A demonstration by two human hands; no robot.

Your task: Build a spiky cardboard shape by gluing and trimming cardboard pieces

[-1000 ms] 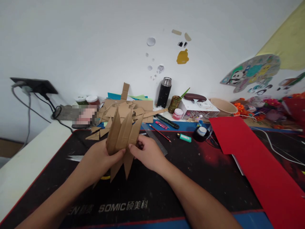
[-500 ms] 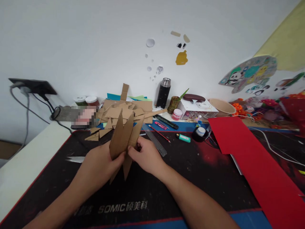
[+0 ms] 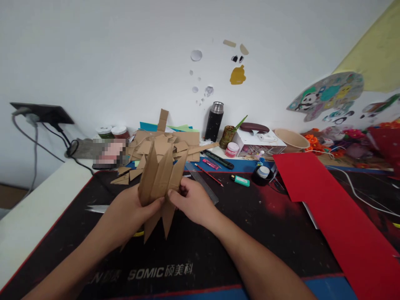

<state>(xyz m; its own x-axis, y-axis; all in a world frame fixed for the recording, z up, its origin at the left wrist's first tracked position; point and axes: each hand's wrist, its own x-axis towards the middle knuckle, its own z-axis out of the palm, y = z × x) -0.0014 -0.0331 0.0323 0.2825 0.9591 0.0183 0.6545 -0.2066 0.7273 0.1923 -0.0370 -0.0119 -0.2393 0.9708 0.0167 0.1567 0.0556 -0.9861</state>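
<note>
Both hands hold up a folded piece of brown cardboard (image 3: 160, 179) with long pointed spikes at top and bottom. My left hand (image 3: 133, 212) wraps round its left side, the thumb lying across the front. At the right edge, my right hand (image 3: 192, 200) pinches the cardboard between thumb and curled fingers. Scissors (image 3: 97, 208) lie on the dark desk mat to the left, their blades showing and most of the rest hidden by my left arm. Behind the held piece sits a heap of cut cardboard scraps (image 3: 156, 146).
A steel ruler (image 3: 203, 185), red pencil (image 3: 212, 177), utility knife (image 3: 218, 159) and teal lighter (image 3: 240, 180) lie beyond my right hand. A black thermos (image 3: 214, 123) stands by the wall. Red card (image 3: 331, 208) covers the right side; a power strip (image 3: 42, 113) is at far left.
The cardboard has turned and spread slightly, showing more of its front face. My left hand has shifted a little left, and a bit of yellow now shows below the piece.
</note>
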